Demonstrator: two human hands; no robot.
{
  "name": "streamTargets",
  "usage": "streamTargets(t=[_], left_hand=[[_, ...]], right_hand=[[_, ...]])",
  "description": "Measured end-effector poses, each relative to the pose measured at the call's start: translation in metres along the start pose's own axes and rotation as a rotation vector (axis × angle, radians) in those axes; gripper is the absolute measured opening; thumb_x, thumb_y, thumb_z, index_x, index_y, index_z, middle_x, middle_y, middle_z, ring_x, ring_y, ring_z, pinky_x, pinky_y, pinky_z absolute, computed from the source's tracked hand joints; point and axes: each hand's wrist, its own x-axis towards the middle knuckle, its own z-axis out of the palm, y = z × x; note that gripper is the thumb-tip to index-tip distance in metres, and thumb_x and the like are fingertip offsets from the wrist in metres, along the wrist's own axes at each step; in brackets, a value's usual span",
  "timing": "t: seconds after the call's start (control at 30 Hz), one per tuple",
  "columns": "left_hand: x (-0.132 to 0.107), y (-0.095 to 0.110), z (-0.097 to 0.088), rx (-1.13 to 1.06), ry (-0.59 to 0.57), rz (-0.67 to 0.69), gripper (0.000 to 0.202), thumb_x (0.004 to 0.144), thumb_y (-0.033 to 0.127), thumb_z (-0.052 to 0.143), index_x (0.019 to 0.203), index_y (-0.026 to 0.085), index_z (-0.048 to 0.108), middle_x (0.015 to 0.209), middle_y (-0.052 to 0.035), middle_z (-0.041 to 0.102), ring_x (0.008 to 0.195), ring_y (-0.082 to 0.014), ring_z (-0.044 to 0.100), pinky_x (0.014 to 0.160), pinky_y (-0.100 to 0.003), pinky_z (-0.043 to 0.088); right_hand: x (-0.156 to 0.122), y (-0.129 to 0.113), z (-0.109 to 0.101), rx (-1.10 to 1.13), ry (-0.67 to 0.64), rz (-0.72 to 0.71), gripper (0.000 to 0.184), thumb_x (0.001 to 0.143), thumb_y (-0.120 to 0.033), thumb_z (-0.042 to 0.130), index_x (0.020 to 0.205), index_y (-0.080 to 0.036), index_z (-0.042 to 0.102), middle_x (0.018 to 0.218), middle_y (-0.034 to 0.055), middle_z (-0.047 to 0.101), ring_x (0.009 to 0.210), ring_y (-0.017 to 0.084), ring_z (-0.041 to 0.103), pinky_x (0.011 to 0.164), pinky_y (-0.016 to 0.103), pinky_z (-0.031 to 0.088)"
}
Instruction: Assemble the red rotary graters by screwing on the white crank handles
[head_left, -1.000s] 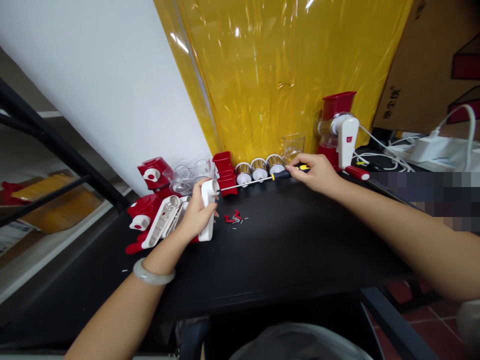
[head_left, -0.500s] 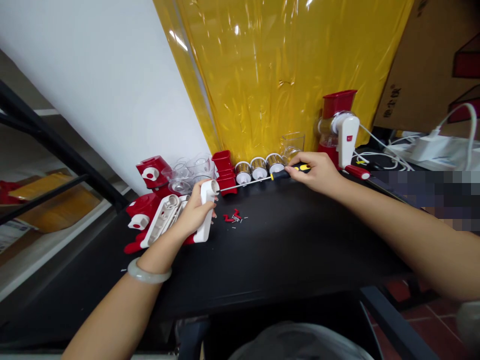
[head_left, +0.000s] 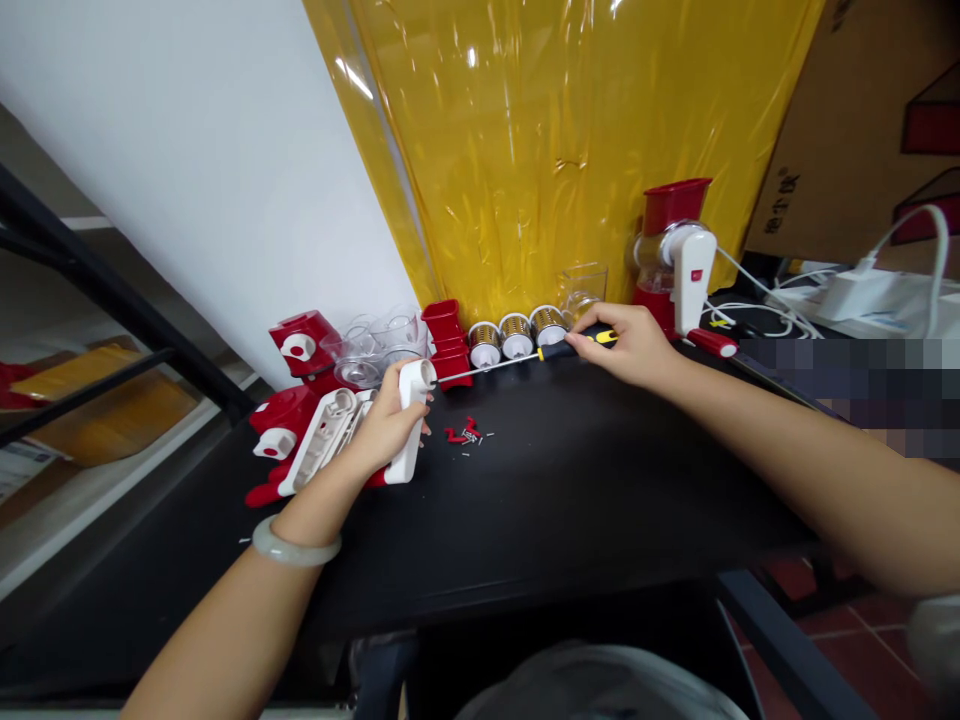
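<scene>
My left hand [head_left: 390,418] is wrapped round a white crank handle [head_left: 407,440] with a red grip at its lower end, holding it upright over the table. Between the fingers of my right hand [head_left: 616,340] is a screwdriver [head_left: 555,350] with a black and yellow handle. Its long shaft points left, and the tip meets the round end at the top of the crank handle. Whether the tip sits in a screw is too small to tell. Small red parts [head_left: 454,435] and several loose screws [head_left: 472,437] lie on the black table [head_left: 570,490] below the shaft.
Other white handle pieces [head_left: 322,440] lie at left beside red grater bodies [head_left: 304,345]. Clear plastic cups [head_left: 375,345], red feed parts [head_left: 448,340] and metal grater drums [head_left: 517,337] line the back. An assembled grater [head_left: 694,275] stands at right, near white cables [head_left: 780,315].
The view has shifted very slightly. Both hands keep the same hold, with the screwdriver tip still against the crank handle's end.
</scene>
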Motion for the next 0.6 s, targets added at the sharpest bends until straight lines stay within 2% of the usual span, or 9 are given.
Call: streamTargets(t=[0.1,0.17,0.27,0.37,0.43,0.5,0.6], left_hand=[[0.001,-0.006,0.0,0.086,0.08,0.136,0.072,0.074,0.014,0.058,0.141,0.024,0.036,0.094,-0.0011,0.061,0.055,-0.0122,0.06,0.053,-0.029,0.054],[0.0,-0.008,-0.001,0.186,0.133,0.197,0.075,0.076,0.015,0.059,0.146,0.024,0.033,0.1,-0.0033,0.061,0.059,-0.013,0.062,0.06,-0.032,0.056],[-0.002,-0.011,-0.003,0.339,0.171,0.278,0.078,0.078,0.015,0.06,0.15,0.023,0.03,0.104,-0.0056,0.062,0.063,-0.0145,0.063,0.069,-0.034,0.055],[-0.004,-0.012,-0.004,0.406,0.177,0.346,0.077,0.081,0.017,0.059,0.152,0.023,0.03,0.114,-0.009,0.061,0.075,-0.0179,0.066,0.08,-0.038,0.055],[-0.004,-0.012,-0.004,0.421,0.175,0.363,0.076,0.081,0.017,0.059,0.152,0.021,0.03,0.117,-0.0101,0.061,0.087,-0.0216,0.066,0.087,-0.04,0.054],[-0.003,-0.013,-0.004,0.427,0.158,0.366,0.076,0.081,0.018,0.058,0.152,0.021,0.031,0.115,-0.0099,0.061,0.093,-0.0235,0.065,0.089,-0.04,0.053],[-0.002,-0.015,-0.004,0.412,0.127,0.353,0.074,0.082,0.017,0.058,0.151,0.023,0.031,0.112,-0.0083,0.062,0.082,-0.0196,0.064,0.081,-0.037,0.055]], right_hand=[[0.001,0.01,0.009,0.118,0.03,0.14,0.029,0.083,-0.049,0.068,0.076,-0.021,0.065,0.077,0.0045,0.07,0.073,0.019,0.064,0.069,0.032,0.051],[0.002,0.016,0.015,0.215,0.005,0.275,0.035,0.085,-0.055,0.064,0.076,-0.021,0.064,0.075,0.0036,0.069,0.067,0.017,0.062,0.059,0.029,0.05],[0.002,0.024,0.02,0.354,-0.108,0.464,0.045,0.088,-0.063,0.058,0.073,-0.021,0.063,0.064,0.0036,0.065,0.048,0.014,0.054,0.041,0.026,0.04],[0.001,0.026,0.02,0.375,-0.262,0.583,0.048,0.089,-0.064,0.057,0.069,-0.021,0.061,0.05,0.0032,0.061,0.033,0.011,0.043,0.034,0.026,0.029],[0.0,0.025,0.019,0.299,-0.314,0.634,0.047,0.088,-0.064,0.059,0.067,-0.021,0.061,0.048,0.003,0.061,0.03,0.011,0.04,0.034,0.027,0.027],[0.0,0.023,0.017,0.203,-0.312,0.642,0.047,0.088,-0.063,0.059,0.067,-0.021,0.061,0.047,0.0023,0.061,0.03,0.011,0.04,0.034,0.027,0.027],[0.0,0.02,0.015,0.11,-0.295,0.581,0.047,0.089,-0.062,0.056,0.066,-0.022,0.06,0.045,0.0005,0.059,0.03,0.012,0.041,0.035,0.027,0.028]])
